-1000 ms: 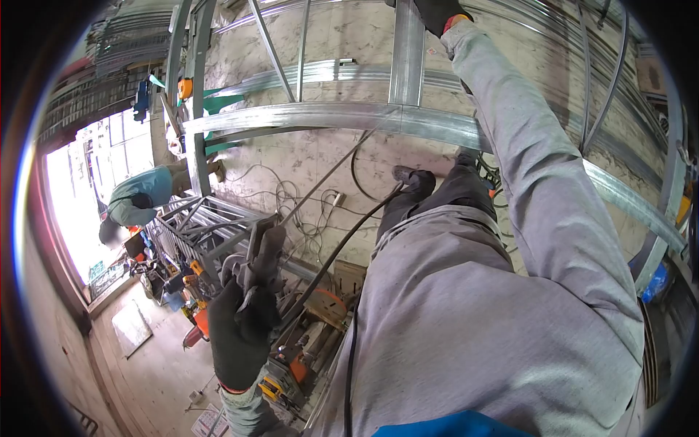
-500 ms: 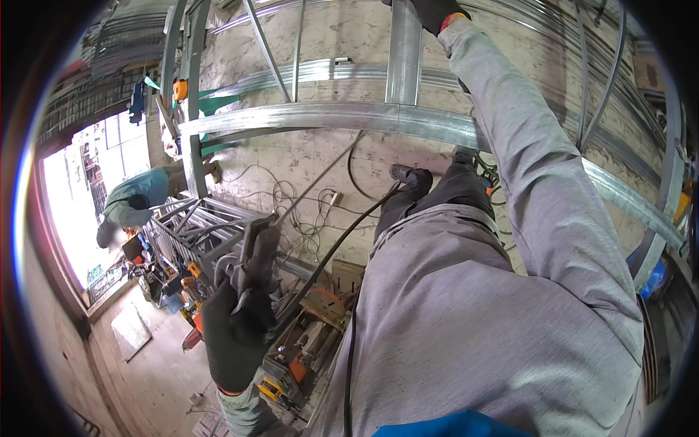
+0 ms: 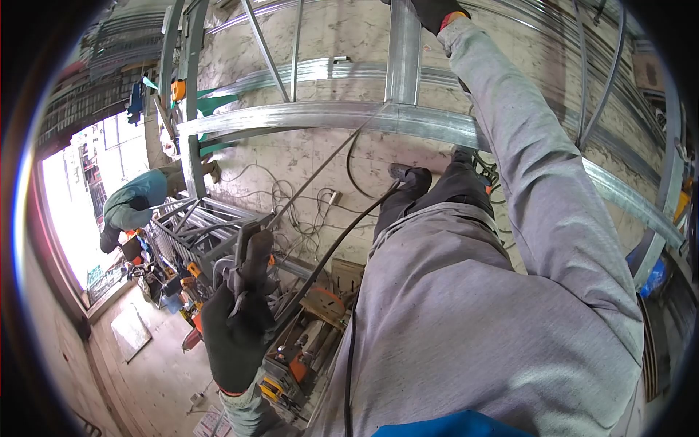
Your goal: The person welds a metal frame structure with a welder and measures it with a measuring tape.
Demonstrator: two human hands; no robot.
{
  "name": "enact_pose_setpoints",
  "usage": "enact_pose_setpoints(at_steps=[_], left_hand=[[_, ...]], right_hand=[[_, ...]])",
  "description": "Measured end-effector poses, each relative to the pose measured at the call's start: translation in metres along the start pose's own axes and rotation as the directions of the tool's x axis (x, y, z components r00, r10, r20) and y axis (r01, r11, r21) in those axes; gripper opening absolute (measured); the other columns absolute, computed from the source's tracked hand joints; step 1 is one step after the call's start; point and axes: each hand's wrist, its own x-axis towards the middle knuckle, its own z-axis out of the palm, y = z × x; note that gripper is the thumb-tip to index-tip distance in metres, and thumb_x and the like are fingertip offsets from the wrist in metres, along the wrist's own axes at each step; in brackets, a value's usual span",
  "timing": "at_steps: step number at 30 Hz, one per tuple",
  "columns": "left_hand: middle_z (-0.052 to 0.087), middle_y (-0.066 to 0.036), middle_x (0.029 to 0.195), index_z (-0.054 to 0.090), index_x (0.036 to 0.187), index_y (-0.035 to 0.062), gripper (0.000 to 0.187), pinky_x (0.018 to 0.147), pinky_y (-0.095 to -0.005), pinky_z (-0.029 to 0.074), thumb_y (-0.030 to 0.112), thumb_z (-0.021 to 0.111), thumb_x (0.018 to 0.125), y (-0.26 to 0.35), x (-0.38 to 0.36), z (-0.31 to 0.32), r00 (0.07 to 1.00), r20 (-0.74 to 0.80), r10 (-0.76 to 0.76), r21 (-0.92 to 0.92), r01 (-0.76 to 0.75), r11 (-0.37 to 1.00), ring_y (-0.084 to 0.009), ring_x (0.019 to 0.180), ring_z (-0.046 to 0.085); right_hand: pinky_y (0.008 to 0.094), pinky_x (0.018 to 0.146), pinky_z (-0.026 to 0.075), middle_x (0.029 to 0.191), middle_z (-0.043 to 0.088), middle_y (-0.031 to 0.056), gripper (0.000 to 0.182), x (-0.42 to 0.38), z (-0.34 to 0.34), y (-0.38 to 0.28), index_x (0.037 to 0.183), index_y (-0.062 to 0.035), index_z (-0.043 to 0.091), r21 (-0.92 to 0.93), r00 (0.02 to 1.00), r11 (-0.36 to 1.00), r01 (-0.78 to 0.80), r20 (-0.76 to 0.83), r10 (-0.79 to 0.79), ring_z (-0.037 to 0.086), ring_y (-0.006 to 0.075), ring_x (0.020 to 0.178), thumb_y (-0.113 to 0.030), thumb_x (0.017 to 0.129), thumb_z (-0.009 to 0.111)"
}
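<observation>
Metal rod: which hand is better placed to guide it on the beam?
Probably left: the left hand holds the clamp, its rod pointing toward the beam. The right hand is at another bar, partly out of frame.

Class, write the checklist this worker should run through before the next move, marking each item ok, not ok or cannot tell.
1. Left hand gloved and closed around the clamp: ok.
2. Right hand gloved: ok.
3. Firm hold on the metal post: cannot tell, the picture edge cuts that hand off.
4. Rod touching the metal bar: cannot tell, they only overlap in view.
5. Floor free of loose cables: not ok.
6. Other person wearing eye protection: cannot tell.
</observation>
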Motion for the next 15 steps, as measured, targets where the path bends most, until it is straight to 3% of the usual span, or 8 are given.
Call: enact_pose_setpoints(at_steps=[2,5,8,9,10,11,14,15], left_hand=[[0.065,-0.022,0.121,0.036,0.15,0.0068,0.044,0.069,-0.0326,0.051,0.003,0.048,0.108,-0.002,0.0,0.003,0.997,-0.053,-0.057,-0.15,0.049,0.988,-0.0188,0.083,0.062],[0.064,-0.022,0.122,0.034,0.151,0.0084,0.049,0.07,-0.0327,0.051,-0.005,0.046,0.105,-0.005,0.0,0.001,0.997,0.035,0.068,0.064,-0.07,0.996,-0.0188,0.083,0.062],[0.064,-0.023,0.123,0.033,0.152,0.0087,0.056,0.07,-0.0329,0.052,-0.012,0.045,0.102,0.0,0.003,0.005,0.997,0.06,0.058,0.083,-0.063,0.995,-0.0185,0.084,0.062],[0.063,-0.016,0.104,0.048,0.133,-0.0001,0.031,0.066,-0.0309,0.05,-0.006,0.045,0.102,0.012,0.005,0.016,0.995,-0.08,0.056,0.042,-0.052,0.998,-0.0159,0.075,0.06],[0.063,-0.013,0.095,0.055,0.123,-0.0045,0.023,0.064,-0.0299,0.049,-0.003,0.045,0.103,0.015,0.006,0.02,0.987,-0.15,0.051,0.022,-0.049,0.999,-0.0145,0.071,0.059],[0.063,-0.01,0.086,0.063,0.114,-0.0089,0.023,0.062,-0.0288,0.048,-0.001,0.044,0.103,0.018,0.007,0.024,0.975,-0.219,0.047,0.001,-0.048,0.999,-0.0132,0.067,0.058],[0.063,-0.008,0.079,0.065,0.111,-0.0075,0.033,0.061,-0.0293,0.048,0.02,0.048,0.108,0.025,0.013,0.02,0.96,-0.279,0.034,-0.029,-0.044,0.999,-0.0134,0.064,0.058],[0.063,-0.007,0.076,0.066,0.109,-0.0068,0.044,0.059,-0.0298,0.046,0.033,0.046,0.108,0.043,0.021,0.01,0.98,-0.16,-0.114,0.043,0.122,0.992,-0.0132,0.063,0.058]], right_hand=[[0.0381,0.062,0.061,0.084,0.066,0.0101,0.026,-0.004,0.002,-0.004,0.103,0.0004,0.065,0.009,1.0,1.0,-0.013,-0.016,0.013,0.067,0.0226,0.071,-0.02,0.09,0.076],[0.0381,0.062,0.061,0.083,0.066,0.0099,0.025,0.001,0.002,0.002,0.101,0.0001,0.066,0.032,1.0,0.999,-0.014,-0.01,0.014,0.067,0.0225,0.071,-0.02,0.09,0.076],[0.0379,0.063,0.061,0.083,0.066,0.0097,0.023,0.001,-0.001,0.002,0.099,-0.0004,0.066,0.027,1.0,1.0,-0.009,-0.002,0.009,0.067,0.0223,0.07,-0.02,0.091,0.076],[0.0377,0.063,0.061,0.083,0.066,0.0095,0.023,0.001,0.0,0.001,0.098,-0.0006,0.067,0.015,1.0,1.0,-0.018,0.0,0.018,0.067,0.0222,0.07,-0.02,0.091,0.076],[0.0377,0.063,0.061,0.083,0.066,0.0095,0.023,0.002,0.0,0.002,0.098,-0.0006,0.067,0.015,1.0,1.0,-0.018,0.001,0.018,0.067,0.0222,0.07,-0.02,0.091,0.076],[0.0374,0.063,0.062,0.083,0.066,0.0098,0.022,0.003,-0.001,0.003,0.098,-0.0008,0.067,0.008,1.0,1.0,-0.013,0.004,0.013,0.068,0.0222,0.07,-0.02,0.091,0.075],[0.0375,0.063,0.061,0.085,0.068,0.0106,0.022,-0.014,0.007,-0.012,0.098,-0.0011,0.067,-0.07,0.999,0.997,-0.014,-0.035,0.011,0.069,0.0223,0.071,-0.02,0.091,0.075],[0.0379,0.063,0.06,0.086,0.069,0.0111,0.022,-0.021,0.01,-0.018,0.099,-0.0012,0.067,-0.14,0.997,0.99,-0.021,-0.077,0.01,0.07,0.0224,0.072,-0.02,0.091,0.075]])
